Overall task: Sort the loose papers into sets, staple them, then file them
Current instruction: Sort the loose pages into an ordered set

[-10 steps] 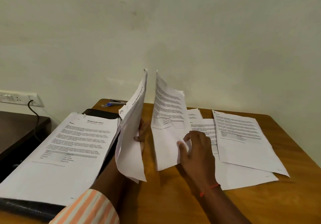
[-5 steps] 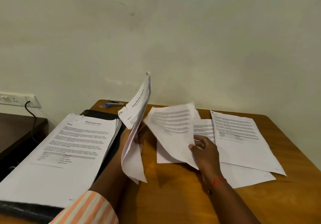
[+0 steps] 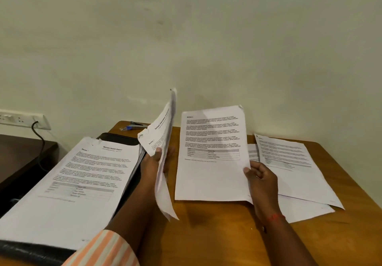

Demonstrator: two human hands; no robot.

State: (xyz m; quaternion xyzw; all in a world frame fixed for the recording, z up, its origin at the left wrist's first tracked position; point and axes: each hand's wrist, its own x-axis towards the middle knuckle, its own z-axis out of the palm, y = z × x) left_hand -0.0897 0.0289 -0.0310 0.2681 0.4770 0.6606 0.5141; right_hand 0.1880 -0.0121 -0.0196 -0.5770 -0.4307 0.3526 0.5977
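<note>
Here, left hand (image 3: pixel 159 162) gripping stapled set (image 3: pixel 165 152); right hand (image 3: pixel 260 179) pinching sheet (image 3: pixel 210 162)

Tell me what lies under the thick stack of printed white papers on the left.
A black file folder lies under the stack of printed white papers; its dark edges show at the far end and near side. Its middle and the lower sheets are covered.

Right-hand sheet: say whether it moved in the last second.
Yes. The sheet swung from edge-on to face the camera, its held edge shifting right, toward the loose papers lying on the desk.
</note>
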